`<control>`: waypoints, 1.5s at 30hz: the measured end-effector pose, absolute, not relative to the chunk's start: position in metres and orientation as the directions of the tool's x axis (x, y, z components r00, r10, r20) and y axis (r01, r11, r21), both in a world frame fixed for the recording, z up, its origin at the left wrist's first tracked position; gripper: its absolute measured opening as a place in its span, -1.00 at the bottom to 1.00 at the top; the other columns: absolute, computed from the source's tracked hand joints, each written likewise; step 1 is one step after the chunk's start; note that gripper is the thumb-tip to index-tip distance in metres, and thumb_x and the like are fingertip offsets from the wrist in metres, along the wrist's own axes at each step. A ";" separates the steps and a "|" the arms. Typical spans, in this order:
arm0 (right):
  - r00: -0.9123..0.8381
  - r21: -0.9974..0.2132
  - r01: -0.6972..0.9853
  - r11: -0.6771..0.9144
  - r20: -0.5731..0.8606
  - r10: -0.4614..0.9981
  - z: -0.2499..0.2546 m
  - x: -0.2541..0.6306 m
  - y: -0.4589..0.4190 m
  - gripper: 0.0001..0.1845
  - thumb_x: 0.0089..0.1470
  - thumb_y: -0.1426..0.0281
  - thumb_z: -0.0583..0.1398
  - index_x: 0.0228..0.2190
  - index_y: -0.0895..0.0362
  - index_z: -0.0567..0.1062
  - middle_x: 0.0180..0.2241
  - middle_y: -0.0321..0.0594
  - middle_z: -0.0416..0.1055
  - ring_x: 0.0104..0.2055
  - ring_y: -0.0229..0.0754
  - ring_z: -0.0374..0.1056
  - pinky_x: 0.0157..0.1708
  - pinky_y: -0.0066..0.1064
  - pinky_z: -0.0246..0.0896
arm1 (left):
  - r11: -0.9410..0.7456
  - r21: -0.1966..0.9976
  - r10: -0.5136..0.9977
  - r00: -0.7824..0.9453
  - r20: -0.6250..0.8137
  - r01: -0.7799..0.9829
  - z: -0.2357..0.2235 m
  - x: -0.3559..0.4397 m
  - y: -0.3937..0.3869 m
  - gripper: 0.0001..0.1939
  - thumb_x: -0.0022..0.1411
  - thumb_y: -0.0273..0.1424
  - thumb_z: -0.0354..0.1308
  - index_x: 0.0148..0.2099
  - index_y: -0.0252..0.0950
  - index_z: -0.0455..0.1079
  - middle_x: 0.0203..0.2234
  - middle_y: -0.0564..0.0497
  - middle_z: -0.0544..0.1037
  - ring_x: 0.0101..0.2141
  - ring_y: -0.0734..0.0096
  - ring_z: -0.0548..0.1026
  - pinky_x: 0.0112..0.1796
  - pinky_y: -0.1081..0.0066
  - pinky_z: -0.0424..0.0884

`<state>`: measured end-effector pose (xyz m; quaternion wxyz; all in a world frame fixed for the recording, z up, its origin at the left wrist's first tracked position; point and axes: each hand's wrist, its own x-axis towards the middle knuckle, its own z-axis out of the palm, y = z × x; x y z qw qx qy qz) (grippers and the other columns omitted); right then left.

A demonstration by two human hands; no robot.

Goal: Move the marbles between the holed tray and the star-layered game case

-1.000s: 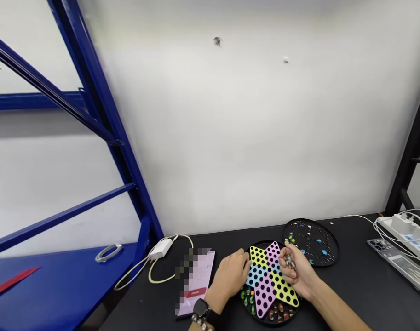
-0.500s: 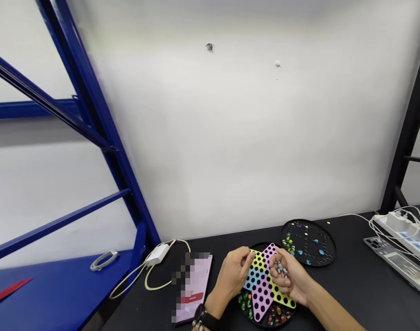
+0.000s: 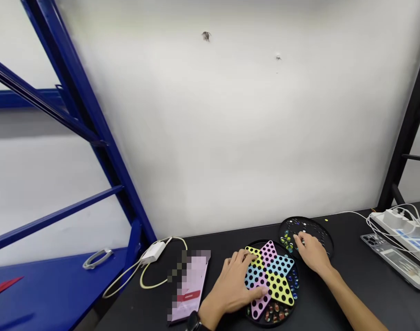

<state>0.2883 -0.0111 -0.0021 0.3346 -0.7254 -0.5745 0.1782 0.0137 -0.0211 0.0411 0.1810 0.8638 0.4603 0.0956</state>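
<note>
While a pink-screened device [image 3: 194,280] lies on the tabletop [image 3: 144,312], I see the left hand [image 3: 235,282] resting on the star-shaped board [image 3: 280,288], fingers apart; farther right, the right hand [image 3: 311,252] curls over a round black tray [image 3: 318,229], near yellow-green marbles [image 3: 286,240], though I cannot quite tell whether its fingertips meet.

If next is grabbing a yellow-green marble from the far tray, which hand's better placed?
Right, probably: the right hand is at the far tray, beside the yellow-green marbles; the left hand is spread over the star board, farther away.
</note>
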 end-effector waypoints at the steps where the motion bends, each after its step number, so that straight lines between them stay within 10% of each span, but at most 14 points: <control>1: 0.270 -0.563 0.810 -0.165 0.108 0.957 -0.005 0.295 -0.010 -0.64 0.25 0.22 -0.01 -0.55 0.07 0.24 -0.51 -0.27 0.33 -0.44 -0.18 0.29 -0.45 -0.40 -0.03 | -0.510 0.403 0.814 0.578 -0.059 0.760 0.040 0.010 -0.019 -0.12 -0.03 0.19 0.25 0.27 -0.08 0.23 0.22 -0.12 0.26 0.19 -0.13 0.23 0.18 -0.05 0.15; 9: 0.257 -0.160 0.960 -0.229 0.177 0.950 -0.012 0.296 -0.012 -0.67 0.27 0.30 -0.04 -0.09 0.15 0.43 -0.09 0.04 0.37 -0.09 0.07 0.35 -0.30 -0.28 0.17 | -0.486 0.375 0.798 0.576 -0.178 0.789 0.043 0.009 -0.015 0.22 -0.30 0.12 0.40 0.38 -0.11 0.06 0.36 -0.14 0.02 0.33 -0.21 -0.06 0.29 -0.10 -0.18; 17: -0.039 -0.332 0.934 0.131 0.269 0.962 -0.012 0.254 -0.028 -0.62 0.26 0.12 -0.01 -0.03 0.00 0.43 0.03 -0.11 0.37 0.03 0.01 0.26 -0.05 -0.17 0.14 | -0.352 0.290 0.929 0.370 -0.007 0.890 0.037 -0.012 -0.001 -0.37 0.02 0.00 0.26 0.09 -0.16 0.34 0.04 -0.09 0.41 0.04 0.02 0.38 0.02 0.17 0.27; 25: -0.055 -0.329 0.933 0.143 0.261 0.964 -0.017 0.232 -0.035 -0.63 0.23 0.13 0.04 -0.07 0.04 0.44 -0.09 -0.07 0.42 -0.02 0.09 0.24 -0.03 -0.07 0.06 | -0.275 0.102 0.962 0.274 0.020 0.956 0.027 0.003 -0.001 -0.62 0.37 -0.17 -0.08 0.07 -0.28 0.31 -0.05 -0.15 0.44 -0.05 0.08 0.49 -0.10 0.22 0.36; 32: -0.074 -0.294 0.943 0.157 0.275 0.959 -0.015 0.220 -0.042 -0.70 0.20 0.19 0.08 -0.14 0.08 0.45 -0.14 -0.06 0.42 -0.04 0.12 0.24 -0.08 -0.09 0.03 | -0.209 -0.130 0.969 0.223 0.109 0.969 0.011 0.019 0.002 -0.60 0.44 -0.40 -0.28 0.03 -0.42 0.35 -0.18 -0.24 0.45 -0.30 0.12 0.57 -0.36 0.29 0.41; 45: -0.028 -0.402 0.906 0.133 0.256 0.966 -0.017 0.216 -0.045 -0.78 0.20 0.23 0.07 -0.18 0.07 0.38 -0.16 -0.11 0.35 -0.11 0.00 0.26 -0.13 -0.19 0.08 | -0.370 -0.106 0.929 0.371 -0.007 0.923 0.009 0.012 0.004 -0.63 0.33 -0.60 -0.14 -0.04 -0.33 0.48 -0.20 -0.23 0.55 -0.18 0.07 0.56 -0.25 0.23 0.44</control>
